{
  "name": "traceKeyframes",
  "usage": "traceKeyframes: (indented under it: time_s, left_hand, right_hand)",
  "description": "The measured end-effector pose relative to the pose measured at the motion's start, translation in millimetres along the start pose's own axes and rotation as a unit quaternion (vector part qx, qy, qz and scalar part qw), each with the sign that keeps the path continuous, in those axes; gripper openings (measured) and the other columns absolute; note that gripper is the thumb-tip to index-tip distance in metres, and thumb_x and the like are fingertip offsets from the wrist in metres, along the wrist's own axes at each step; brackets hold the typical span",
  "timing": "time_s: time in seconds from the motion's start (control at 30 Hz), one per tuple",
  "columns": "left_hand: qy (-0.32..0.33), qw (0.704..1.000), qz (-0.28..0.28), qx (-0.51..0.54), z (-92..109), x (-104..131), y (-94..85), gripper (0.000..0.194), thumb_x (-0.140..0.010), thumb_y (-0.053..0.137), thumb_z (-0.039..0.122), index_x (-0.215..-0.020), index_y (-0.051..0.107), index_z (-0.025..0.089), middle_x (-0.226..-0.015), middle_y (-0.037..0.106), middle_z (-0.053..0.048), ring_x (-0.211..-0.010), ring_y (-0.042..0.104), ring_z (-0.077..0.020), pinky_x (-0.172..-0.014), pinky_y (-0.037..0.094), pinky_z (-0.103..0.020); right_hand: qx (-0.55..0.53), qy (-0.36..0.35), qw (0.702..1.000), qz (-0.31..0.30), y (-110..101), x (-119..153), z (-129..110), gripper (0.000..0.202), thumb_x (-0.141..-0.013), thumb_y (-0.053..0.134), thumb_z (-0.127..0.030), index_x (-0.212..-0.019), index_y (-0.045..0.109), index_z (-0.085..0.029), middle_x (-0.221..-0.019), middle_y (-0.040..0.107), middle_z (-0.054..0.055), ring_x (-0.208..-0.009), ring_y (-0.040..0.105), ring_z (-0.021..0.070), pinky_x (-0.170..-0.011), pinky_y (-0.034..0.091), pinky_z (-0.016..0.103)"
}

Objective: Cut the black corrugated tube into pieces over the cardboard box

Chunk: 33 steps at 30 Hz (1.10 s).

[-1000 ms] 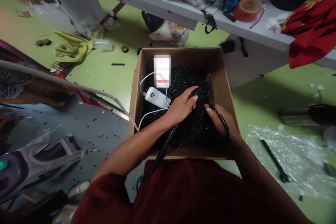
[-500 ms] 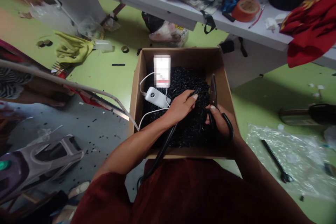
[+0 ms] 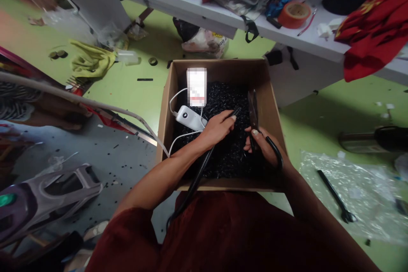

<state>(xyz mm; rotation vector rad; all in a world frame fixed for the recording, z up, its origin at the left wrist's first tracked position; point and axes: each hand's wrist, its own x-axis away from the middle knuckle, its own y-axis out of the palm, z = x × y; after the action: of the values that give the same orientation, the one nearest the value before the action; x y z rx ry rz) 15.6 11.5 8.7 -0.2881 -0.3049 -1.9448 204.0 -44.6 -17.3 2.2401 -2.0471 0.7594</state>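
Note:
My left hand (image 3: 220, 126) is closed round a black corrugated tube (image 3: 204, 165), a short end of which pokes out past the fingertips. The tube runs back under my forearm and over the near wall of a cardboard box (image 3: 219, 64). In my right hand (image 3: 266, 146) is a pair of black-handled scissors (image 3: 253, 110), blades pointing away from me and slightly apart, to the right of the tube's end. Beneath both hands, many short black pieces (image 3: 226, 93) cover the box's floor. A white device (image 3: 190, 118) with a cable lies on them at the left.
A pale object, blurred out (image 3: 196, 87), lies in the box's far left. Beyond the box stands a white table (image 3: 216, 19) with orange tape (image 3: 293, 13) and red cloth (image 3: 376, 38). A plastic stool (image 3: 63, 191) is at left, clear plastic sheet (image 3: 366, 195) at right.
My right hand has shifted slightly left with the scissors, and their blades have come a little apart. My left hand has moved slightly left and still grips the tube.

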Motion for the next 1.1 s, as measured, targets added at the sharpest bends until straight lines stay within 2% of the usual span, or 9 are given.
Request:
traceKeyframes:
  time_s: [0.13,0.27,0.4,0.57,0.63,0.73,0.93,1.1]
  left_hand:
    - [-0.023,0.998,-0.001,0.055,4.9,1.2,-2.9,0.017,-0.088,0.042,0.024,-0.092,0.055,0.016,-0.068,0.047,0.003,-0.044,0.033,-0.0037,-0.039,0.023,-0.019]
    - [-0.019,0.998,0.003,0.053,9.6,0.8,-5.4,0.013,-0.087,0.044,0.025,-0.089,0.053,0.016,-0.068,0.047,0.003,-0.044,0.034,-0.0034,-0.037,0.022,-0.017]
    - [-0.020,1.000,0.000,0.024,10.5,0.3,-4.9,0.015,-0.088,0.046,0.028,-0.079,0.048,0.016,-0.066,0.046,0.003,-0.043,0.034,-0.0027,-0.037,0.023,-0.017]
    - [-0.032,0.999,0.017,-0.016,7.6,-0.2,-3.6,0.018,-0.089,0.048,0.031,-0.101,0.051,0.017,-0.063,0.045,0.006,-0.041,0.033,-0.0028,-0.037,0.022,-0.017]
    - [-0.024,0.999,0.021,-0.038,5.9,-1.0,-3.5,0.019,-0.089,0.047,0.032,-0.102,0.050,0.018,-0.063,0.047,0.005,-0.042,0.034,-0.0031,-0.039,0.023,-0.017]
    - [-0.006,0.999,0.008,-0.051,4.3,-2.2,-3.3,0.019,-0.090,0.046,0.033,-0.098,0.052,0.017,-0.064,0.046,0.005,-0.044,0.034,-0.0031,-0.041,0.024,-0.017]
    - [0.003,0.998,-0.019,-0.058,2.2,-3.3,-3.1,0.025,-0.089,0.046,0.031,-0.106,0.055,0.016,-0.063,0.044,0.005,-0.046,0.033,-0.0040,-0.044,0.025,-0.018]
    - [0.038,0.992,-0.033,-0.117,-4.5,-4.9,-5.4,0.025,-0.089,0.046,0.036,-0.100,0.057,0.016,-0.065,0.046,0.004,-0.050,0.035,-0.0052,-0.048,0.028,-0.019]
  right_hand:
    - [0.009,-0.046,0.999,0.002,-2.5,-0.2,-1.2,0.046,-0.086,0.048,-0.056,-0.119,0.052,-0.024,-0.095,0.065,0.005,-0.084,0.065,0.0202,-0.082,0.051,0.038]
    - [0.072,-0.072,0.995,-0.012,-5.4,-1.1,-0.7,0.046,-0.086,0.049,-0.052,-0.124,0.048,-0.026,-0.114,0.063,0.007,-0.103,0.061,0.0247,-0.095,0.045,0.043]
    - [0.121,-0.081,0.989,-0.020,-4.5,-1.7,0.4,0.051,-0.084,0.051,-0.050,-0.128,0.047,-0.025,-0.115,0.062,0.009,-0.103,0.060,0.0260,-0.091,0.047,0.042]
    - [0.153,-0.089,0.983,-0.042,-3.2,-2.7,-0.1,0.052,-0.083,0.052,-0.048,-0.129,0.047,-0.025,-0.111,0.063,0.011,-0.097,0.062,0.0267,-0.086,0.048,0.042]
    - [0.162,-0.091,0.981,-0.049,-3.5,-3.1,-0.6,0.052,-0.083,0.052,-0.048,-0.129,0.048,-0.024,-0.111,0.064,0.011,-0.097,0.062,0.0269,-0.086,0.048,0.041]
    - [0.171,-0.097,0.978,-0.063,-4.2,-3.9,0.5,0.053,-0.083,0.053,-0.049,-0.129,0.048,-0.022,-0.113,0.063,0.011,-0.097,0.062,0.0265,-0.086,0.048,0.040]
    - [0.165,-0.113,0.977,-0.076,-5.9,-3.9,5.4,0.053,-0.083,0.053,-0.045,-0.131,0.047,-0.021,-0.116,0.062,0.012,-0.097,0.062,0.0258,-0.083,0.048,0.039]
    - [0.171,-0.120,0.975,-0.082,-7.3,-3.7,7.8,0.052,-0.082,0.053,-0.044,-0.129,0.048,-0.022,-0.115,0.062,0.011,-0.099,0.062,0.0263,-0.082,0.048,0.038]
